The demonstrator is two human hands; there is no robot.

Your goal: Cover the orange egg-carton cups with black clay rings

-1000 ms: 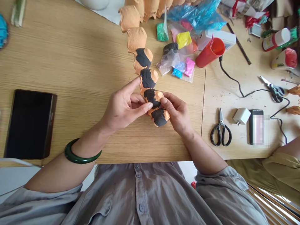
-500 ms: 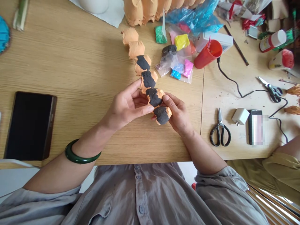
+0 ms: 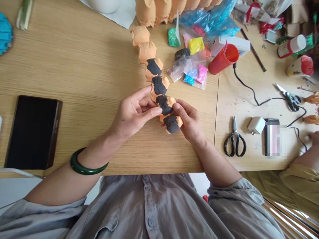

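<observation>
Between my hands is an orange egg carton strip (image 3: 147, 52), a row of several bumps running away from me. Black clay (image 3: 159, 85) covers the tops of the nearer bumps; the two farthest are bare orange. My left hand (image 3: 134, 114) pinches the strip from the left, thumb on the second-nearest bump and index finger by the one beyond. From the right, my right hand (image 3: 188, 119) grips the near end, its thumb against the side of the same second-nearest bump. The fingers under the strip are mostly hidden.
Colored clay packets (image 3: 195, 45) and a red cup (image 3: 223, 59) stand beyond my right hand. Scissors (image 3: 235, 137), a white charger (image 3: 256, 125) and a phone (image 3: 272, 137) lie to the right. A dark tablet (image 3: 33, 132) lies at left. Another person's arm (image 3: 307, 152) rests at the right edge.
The view has shifted slightly. The strip's far end looks tipped up a little toward me; both hands keep the same hold.
</observation>
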